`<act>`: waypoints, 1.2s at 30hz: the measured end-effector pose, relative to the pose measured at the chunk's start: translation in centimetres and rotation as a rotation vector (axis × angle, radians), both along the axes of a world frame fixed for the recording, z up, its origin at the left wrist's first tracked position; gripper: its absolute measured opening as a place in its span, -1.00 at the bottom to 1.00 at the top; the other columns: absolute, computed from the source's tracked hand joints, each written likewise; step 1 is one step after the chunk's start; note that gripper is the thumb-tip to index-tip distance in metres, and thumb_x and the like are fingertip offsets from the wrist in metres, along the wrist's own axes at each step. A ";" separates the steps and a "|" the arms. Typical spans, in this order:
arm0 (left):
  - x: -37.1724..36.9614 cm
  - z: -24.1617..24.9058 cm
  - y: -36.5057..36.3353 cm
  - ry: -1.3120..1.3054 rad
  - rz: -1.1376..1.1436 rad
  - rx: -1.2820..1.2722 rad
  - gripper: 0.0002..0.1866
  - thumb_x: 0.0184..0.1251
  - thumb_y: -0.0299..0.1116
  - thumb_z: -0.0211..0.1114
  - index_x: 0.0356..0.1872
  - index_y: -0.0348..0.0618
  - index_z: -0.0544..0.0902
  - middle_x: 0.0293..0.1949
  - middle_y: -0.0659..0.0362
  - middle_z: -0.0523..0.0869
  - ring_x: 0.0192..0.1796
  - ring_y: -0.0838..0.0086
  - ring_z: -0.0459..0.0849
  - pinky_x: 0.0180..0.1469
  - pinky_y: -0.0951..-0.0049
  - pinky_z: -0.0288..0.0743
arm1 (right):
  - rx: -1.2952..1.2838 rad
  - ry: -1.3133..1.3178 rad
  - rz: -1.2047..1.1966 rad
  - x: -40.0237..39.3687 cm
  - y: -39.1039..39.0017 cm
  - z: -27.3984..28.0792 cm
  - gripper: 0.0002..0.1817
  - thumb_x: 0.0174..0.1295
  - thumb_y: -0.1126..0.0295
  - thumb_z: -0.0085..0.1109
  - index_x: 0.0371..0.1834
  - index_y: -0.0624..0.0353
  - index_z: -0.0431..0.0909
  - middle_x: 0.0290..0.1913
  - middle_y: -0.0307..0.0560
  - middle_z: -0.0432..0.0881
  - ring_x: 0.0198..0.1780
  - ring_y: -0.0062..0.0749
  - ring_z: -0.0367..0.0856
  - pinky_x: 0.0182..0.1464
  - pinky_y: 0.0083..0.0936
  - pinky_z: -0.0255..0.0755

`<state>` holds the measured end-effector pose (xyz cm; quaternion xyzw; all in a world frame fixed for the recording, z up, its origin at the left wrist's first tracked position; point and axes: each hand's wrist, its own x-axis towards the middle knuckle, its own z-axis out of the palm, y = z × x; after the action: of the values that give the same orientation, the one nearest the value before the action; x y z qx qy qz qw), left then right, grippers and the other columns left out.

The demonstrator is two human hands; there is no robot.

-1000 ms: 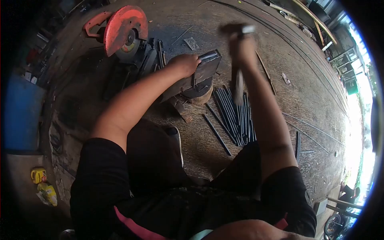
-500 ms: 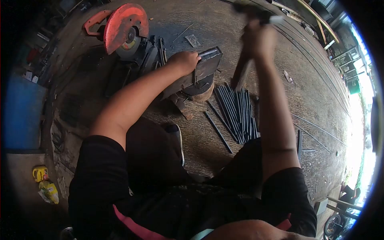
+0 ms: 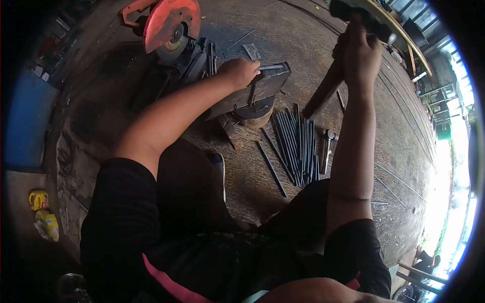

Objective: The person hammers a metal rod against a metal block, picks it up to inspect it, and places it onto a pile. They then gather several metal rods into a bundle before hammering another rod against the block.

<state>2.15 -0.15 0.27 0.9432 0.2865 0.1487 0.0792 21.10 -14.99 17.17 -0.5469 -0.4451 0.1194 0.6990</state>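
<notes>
My right hand [image 3: 360, 60] is raised at the upper right, its fingers wrapped round a hammer [image 3: 323, 93] close to the dark head; the wooden handle slants down to the left. My left hand [image 3: 237, 73] is closed on a short metal rod [image 3: 273, 67], which lies along the top of a dark steel block [image 3: 275, 81]. Part of the rod is hidden under the fingers. The block is tilted and rests on a round wooden stump [image 3: 257, 121]. Between the stump and my leg, several dark metal rods [image 3: 295, 146] lie in a fanned bundle on the ground.
A red cut-off saw [image 3: 172, 22] stands left of the stump. Another hammer [image 3: 327, 151] lies right of the rod bundle. Long thin bars [image 3: 404, 108] stretch along the ground at the right. A blue panel [image 3: 30, 121] and yellow packages [image 3: 39, 200] are at the far left.
My right hand and the hammer have moved to the right in view, and the blur has lessened. The hammer on the ground now shows. My left hand still holds the rod on the block.
</notes>
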 end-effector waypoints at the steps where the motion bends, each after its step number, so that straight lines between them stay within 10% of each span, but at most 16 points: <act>1: 0.0 0.0 0.1 -0.001 -0.004 0.006 -0.72 0.40 -0.12 0.09 -0.25 -0.15 0.53 -0.40 -0.09 0.68 -0.26 -0.07 0.67 -0.24 -0.07 0.49 | -0.003 -0.001 0.001 -0.4 0.3 -0.4 -0.59 0.33 -0.01 0.14 -0.21 0.18 0.57 -0.56 -0.19 0.54 -0.58 -0.55 0.52 -0.57 -0.53 0.40; 3: 0.2 0.0 0.2 -0.005 -0.015 0.015 -0.72 0.40 -0.12 0.09 -0.25 -0.14 0.54 -0.40 -0.10 0.67 -0.25 -0.08 0.67 -0.24 -0.07 0.50 | -0.096 -0.006 -0.162 -0.9 1.2 -2.5 -0.63 0.33 0.05 0.15 -0.28 0.19 0.56 -0.59 -0.20 0.52 -0.62 -0.54 0.47 -0.59 -0.52 0.36; 5: 0.5 -0.6 0.5 0.010 -0.008 0.048 -0.74 0.40 -0.13 0.09 -0.22 -0.11 0.54 -0.40 -0.11 0.67 -0.26 -0.08 0.66 -0.23 -0.07 0.50 | -0.563 -0.381 -0.260 2.0 5.0 -10.5 -0.62 0.31 0.09 0.06 0.00 0.16 0.52 -0.20 0.14 0.69 -0.05 0.18 0.64 -0.04 -0.16 0.52; 8: 0.5 0.0 -0.2 0.030 0.054 0.011 -0.75 0.39 -0.14 0.09 -0.20 -0.10 0.54 -0.38 -0.09 0.68 -0.26 -0.08 0.66 -0.22 -0.06 0.50 | -0.692 -0.353 -0.041 -0.5 3.7 -11.9 -0.51 0.24 -0.03 0.11 0.14 -0.01 0.50 -0.04 0.17 0.66 0.12 0.10 0.58 0.15 -0.21 0.44; 11: 0.4 0.5 -0.3 0.020 0.022 0.039 -0.76 0.38 -0.16 0.10 -0.25 -0.12 0.52 -0.39 -0.08 0.67 -0.27 -0.08 0.66 -0.25 -0.07 0.48 | -0.724 -0.361 -0.155 0.1 4.6 -10.0 -0.44 0.22 -0.09 0.13 0.06 0.15 0.51 -0.06 0.24 0.66 0.06 0.15 0.60 0.11 -0.15 0.44; 13: 0.1 0.1 -0.5 0.025 -0.005 0.043 -0.76 0.38 -0.16 0.10 -0.28 -0.12 0.51 -0.40 -0.08 0.67 -0.27 -0.08 0.66 -0.26 -0.07 0.47 | -0.300 -0.297 -0.144 -0.3 3.7 -6.1 -0.50 0.25 -0.04 0.18 -0.03 0.20 0.52 -0.24 0.20 0.68 -0.16 0.04 0.70 -0.13 -0.21 0.53; 16: 0.0 -0.1 -0.1 -0.071 -0.055 0.047 -0.77 0.38 -0.17 0.10 -0.30 -0.13 0.49 -0.41 -0.08 0.66 -0.27 -0.08 0.65 -0.27 -0.07 0.46 | 0.052 -0.121 -0.159 -3.8 0.2 0.6 -0.68 0.35 0.09 0.15 -0.22 0.16 0.57 -0.62 -0.23 0.50 -0.63 -0.55 0.48 -0.61 -0.52 0.34; 20: 0.1 -0.3 0.1 0.000 -0.008 0.063 -0.78 0.38 -0.17 0.09 -0.28 -0.11 0.51 -0.38 -0.08 0.67 -0.26 -0.06 0.66 -0.27 -0.06 0.48 | 0.009 -0.002 -0.069 -1.3 2.5 -5.1 -0.68 0.38 0.12 0.05 -0.24 0.19 0.54 -0.58 -0.18 0.52 -0.63 -0.45 0.52 -0.57 -0.46 0.40; 22: 0.3 0.0 -0.6 0.004 -0.012 0.073 -0.78 0.38 -0.16 0.09 -0.24 -0.09 0.53 -0.36 -0.07 0.68 -0.25 -0.05 0.67 -0.26 -0.05 0.49 | -0.392 -0.497 -0.276 1.9 6.0 -15.3 -0.65 0.36 0.09 0.04 -0.17 0.19 0.54 -0.56 -0.14 0.54 -0.61 -0.36 0.55 -0.55 -0.43 0.44; 27: 0.6 1.7 -3.0 0.170 0.107 0.056 -0.73 0.45 -0.18 -0.01 -0.10 -0.09 0.58 -0.33 -0.07 0.71 -0.22 -0.04 0.70 -0.18 -0.02 0.55 | -0.701 0.058 0.005 -0.4 2.6 -10.5 -0.53 0.28 -0.02 0.14 0.00 0.16 0.54 -0.39 0.05 0.64 -0.42 -0.27 0.65 -0.31 -0.34 0.54; 36: -0.5 -0.7 0.2 -0.014 0.025 0.010 -0.73 0.46 -0.16 0.01 -0.25 -0.17 0.50 -0.40 -0.11 0.67 -0.26 -0.10 0.66 -0.22 -0.07 0.50 | 0.138 -0.019 -0.092 -2.4 -0.8 1.0 -0.64 0.37 0.10 0.09 -0.35 0.22 0.55 -0.59 -0.16 0.55 -0.64 -0.50 0.51 -0.60 -0.53 0.41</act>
<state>1.64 0.08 -0.39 0.9388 0.2972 0.1576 0.0748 18.73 -15.77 18.22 -0.5183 -0.4335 0.0510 0.7355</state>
